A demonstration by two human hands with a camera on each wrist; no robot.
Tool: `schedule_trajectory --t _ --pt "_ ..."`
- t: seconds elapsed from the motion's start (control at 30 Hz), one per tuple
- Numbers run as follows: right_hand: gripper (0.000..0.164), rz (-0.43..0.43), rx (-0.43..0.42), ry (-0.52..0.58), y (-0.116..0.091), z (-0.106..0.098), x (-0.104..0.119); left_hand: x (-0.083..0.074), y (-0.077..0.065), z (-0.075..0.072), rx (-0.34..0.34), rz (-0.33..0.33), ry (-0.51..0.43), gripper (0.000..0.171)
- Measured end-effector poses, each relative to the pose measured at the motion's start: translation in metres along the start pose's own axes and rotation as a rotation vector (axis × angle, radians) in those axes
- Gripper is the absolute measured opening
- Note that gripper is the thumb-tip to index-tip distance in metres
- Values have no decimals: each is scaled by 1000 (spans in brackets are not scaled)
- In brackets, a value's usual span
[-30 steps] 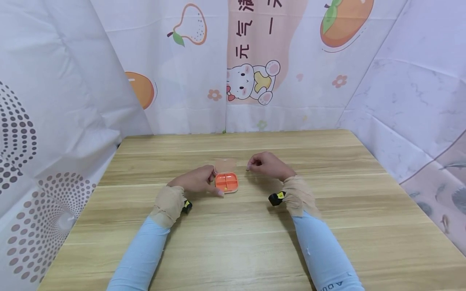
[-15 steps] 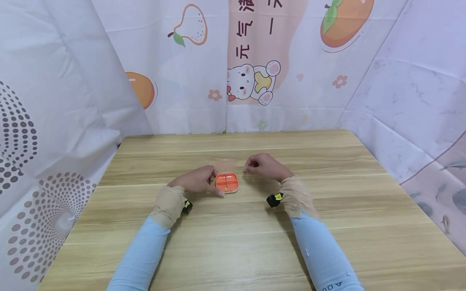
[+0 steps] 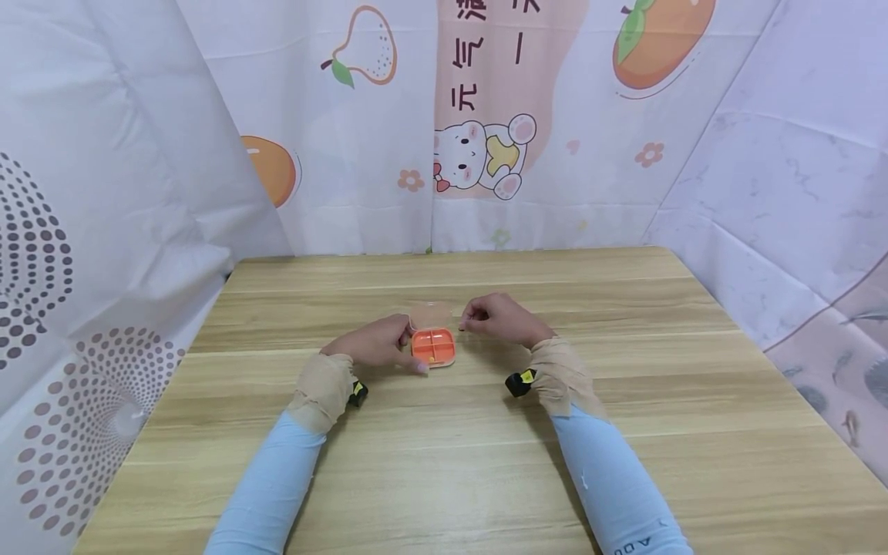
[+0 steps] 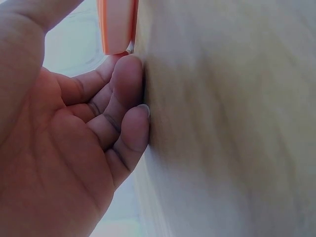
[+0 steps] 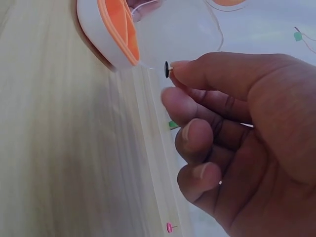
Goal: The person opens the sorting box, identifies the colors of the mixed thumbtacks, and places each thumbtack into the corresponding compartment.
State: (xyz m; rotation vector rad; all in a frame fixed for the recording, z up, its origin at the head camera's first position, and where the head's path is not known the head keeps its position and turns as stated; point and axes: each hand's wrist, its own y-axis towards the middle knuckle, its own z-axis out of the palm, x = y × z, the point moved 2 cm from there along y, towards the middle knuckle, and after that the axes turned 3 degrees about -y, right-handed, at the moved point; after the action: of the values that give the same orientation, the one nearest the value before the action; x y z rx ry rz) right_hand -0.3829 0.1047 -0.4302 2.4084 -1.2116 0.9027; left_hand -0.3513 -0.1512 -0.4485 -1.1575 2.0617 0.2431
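Wood-grained tabletop (image 3: pixel 430 462) runs beneath both arms, pale and streaked lengthwise. Nearest the body, behind the hands: light-blue sleeves (image 3: pixel 267 486), then tan wraps (image 3: pixel 321 389) round the wrists, each with a small black camera (image 3: pixel 357 393) on its inner side.

Left hand (image 3: pixel 375 341): narrow hold on an orange-and-white box (image 3: pixel 444 339). Thumb lies along the near left corner, forefinger at the far left one; remaining fingers bent, resting on the wood. Box sits flat between the hands, touching the left, apart from the right. Inside, a cross-shaped divider makes four compartments. One small yellow piece (image 3: pixel 432 360) in the compartment closest to the left thumb; too small to identify.

Right hand (image 3: pixel 502 316): held to the right of the box, slightly farther out than the left hand. Thumb tip and a finger behind it pinch a black-headed tack (image 5: pixel 166 69) by its gold-coloured shank, head facing away from the palm. Tack is off the surface, just beside the box, not touching it. Other fingers loosely curled.

Beyond the box, between the hands: clear lid (image 5: pixel 182 29), swung back. Pink tack (image 5: pixel 169 227) past the right hand's curled fingers.

Farthest, ahead of both hands: white curtain (image 3: pixel 347 154) printed with fruit, lettering and a cartoon animal. Dotted sheet (image 3: pixel 139 193) off the left hand's side, marbled sheet (image 3: pixel 777 154) off the right.
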Motion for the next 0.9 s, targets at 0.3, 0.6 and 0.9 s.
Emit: schedule_trajectory --t 0.3,0.6,0.9 --pt "6 -11 3 -18 2 4 3 0 1 1 1 -13 0 66" --pt "8 -33 17 -13 5 9 6 1 1 1 -4 -4 3 63" --pt "8 -59 26 -1 8 16 6 1 1 0 -5 0 4 61"
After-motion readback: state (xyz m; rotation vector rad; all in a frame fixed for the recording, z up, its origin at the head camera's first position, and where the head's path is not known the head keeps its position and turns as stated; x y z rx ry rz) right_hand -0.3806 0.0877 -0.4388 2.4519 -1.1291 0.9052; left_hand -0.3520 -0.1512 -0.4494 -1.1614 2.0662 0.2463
